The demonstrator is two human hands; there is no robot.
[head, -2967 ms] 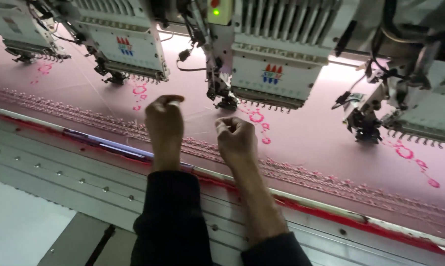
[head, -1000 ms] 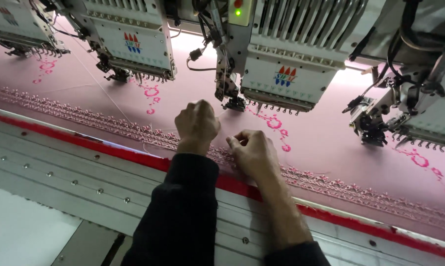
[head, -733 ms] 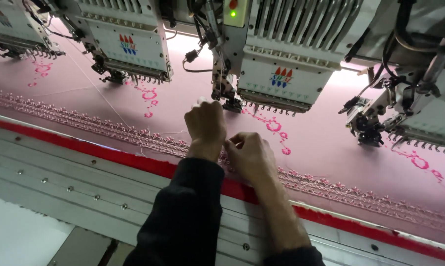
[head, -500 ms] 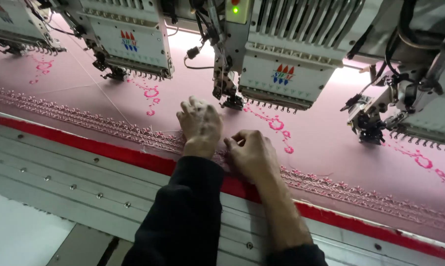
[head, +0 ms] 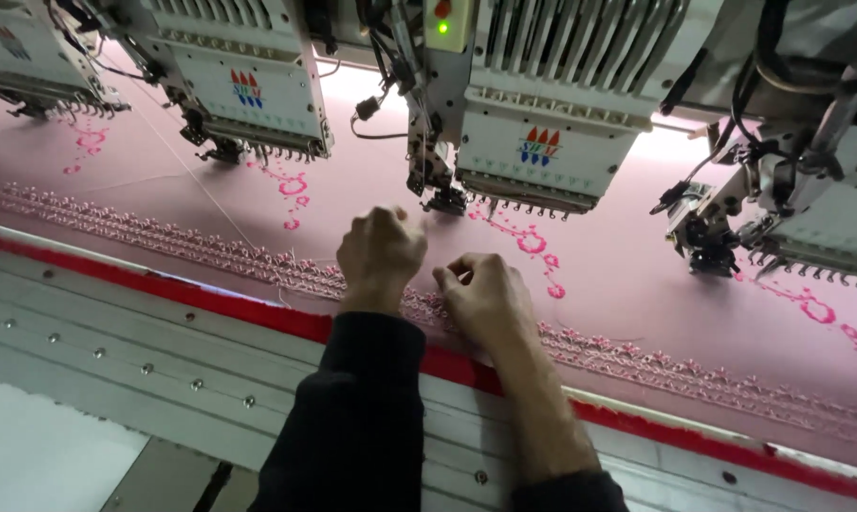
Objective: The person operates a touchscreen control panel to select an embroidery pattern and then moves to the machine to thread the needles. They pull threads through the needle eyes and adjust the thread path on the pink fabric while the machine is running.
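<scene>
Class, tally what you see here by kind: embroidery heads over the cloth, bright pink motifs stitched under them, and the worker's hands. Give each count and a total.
Embroidery heads: 4
Bright pink motifs: 4
Hands: 2, left hand, right hand
Total: 10

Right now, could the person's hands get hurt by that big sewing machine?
Maybe. The left hand sits just below the needles of the embroidery head, so it might get pricked if they started moving. The right hand rests on the pink fabric, and pulling could shift the stitched border.
</scene>
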